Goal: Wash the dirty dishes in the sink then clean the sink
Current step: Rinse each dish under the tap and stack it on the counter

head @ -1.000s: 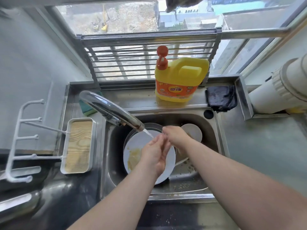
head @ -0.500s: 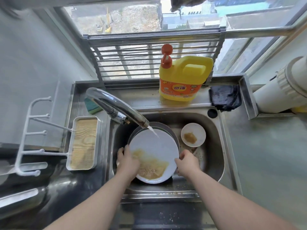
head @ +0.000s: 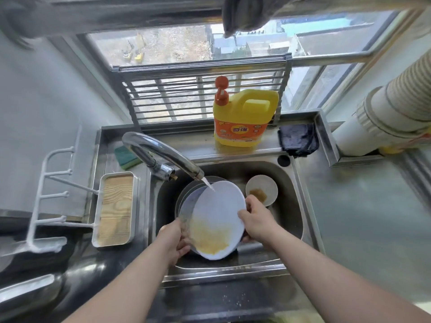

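A large white plate (head: pixel 217 210) smeared with yellow food is tilted up over the steel sink (head: pixel 289 183). My left hand (head: pixel 173 238) grips its lower left edge and my right hand (head: pixel 255 217) grips its right edge. Water from the chrome tap (head: pixel 163 152) lands on the plate's upper part. Under it lies another plate (head: pixel 186 203), mostly hidden, over a dark round dish. A small white saucer (head: pixel 261 190) with brown residue sits at the sink's back right.
A yellow detergent jug (head: pixel 245 120) with a red pump stands on the back ledge. A dark cloth (head: pixel 297 139) lies to its right, a green sponge (head: pixel 126 157) behind the tap. A white tray (head: pixel 115 209) with a wooden inset sits left of the sink.
My hands left the running water and took the plate by both edges. The plate has since been lifted and tilted, its left side up, under the stream.
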